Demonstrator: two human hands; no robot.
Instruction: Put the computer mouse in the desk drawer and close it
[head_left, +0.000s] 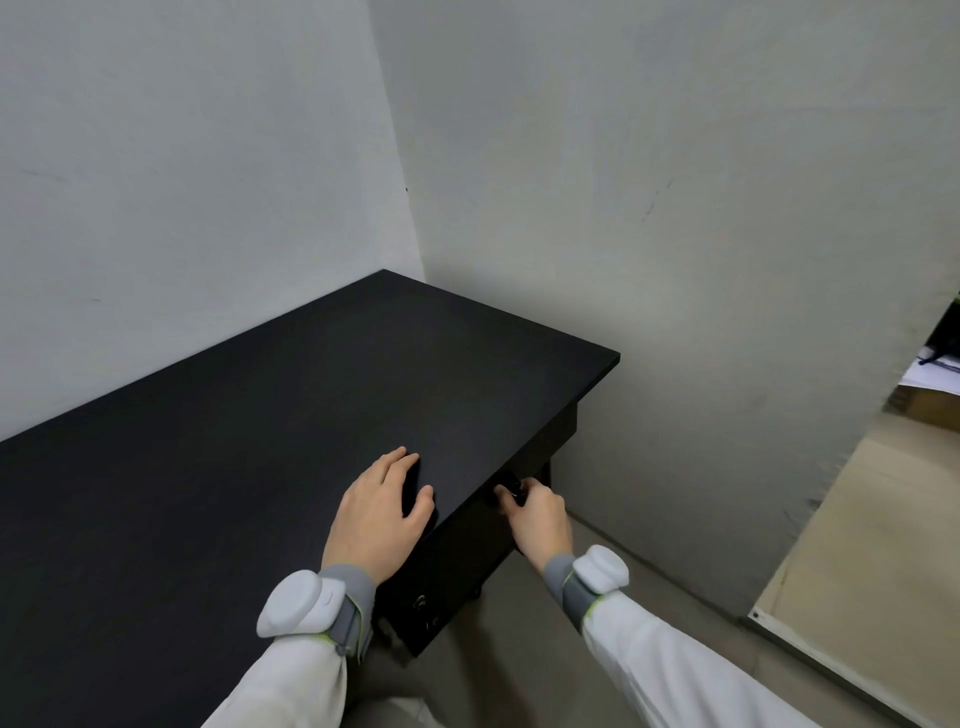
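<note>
A black computer mouse (415, 486) lies on the black desk top (234, 467) near the front edge, mostly covered by my left hand (382, 519), whose fingers and thumb wrap around it. Only a dark sliver of the mouse shows between fingers and thumb. Below the desk edge, my right hand (537, 519) pinches the small dark knob (511, 488) of the desk drawer (462, 566). The drawer front looks level with the desk's front; its inside is hidden.
The desk stands in a corner, with grey walls behind it and to its right. A second knob (420, 603) sits lower on the desk front. A pale board (857, 545) leans at the right, and papers (935, 379) lie at the far right edge.
</note>
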